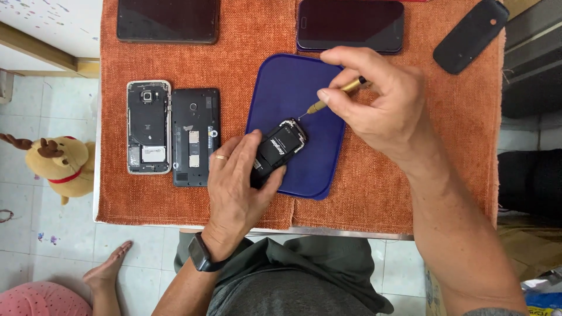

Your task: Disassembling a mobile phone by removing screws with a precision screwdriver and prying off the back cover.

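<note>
Rust-orange cloth (410, 175) covered the worktop, with pale tiled floor (35, 99) showing to the left and below. On the cloth lay a dark blue tray (281, 82) with rounded corners. The left hand (237, 178), a ring on one finger and a dark watch (202, 253) on the wrist, pressed down on a small opened phone (284, 143) that lay tilted on the tray, its black battery exposed; the fingers were closed over the phone's lower end, pinning it against the tray. The right hand (377, 99) was clamped on a slim brass-coloured screwdriver (333, 96), pinched between thumb and fingertips, and the fine tip touched the phone's upper edge.

To the left of the tray, two opened phones lay side by side on the cloth: a silver-framed phone (148, 127) with its insides bare, and just beside it a black phone body (195, 137). Along the far edge rested a dark tablet-like slab (168, 20) and a dark phone (350, 24), screen up. A black back cover (471, 35) lay at the far right corner. On the floor at left sat a plush reindeer toy (55, 161), and another person's bare foot (108, 266) showed near the bottom left.
</note>
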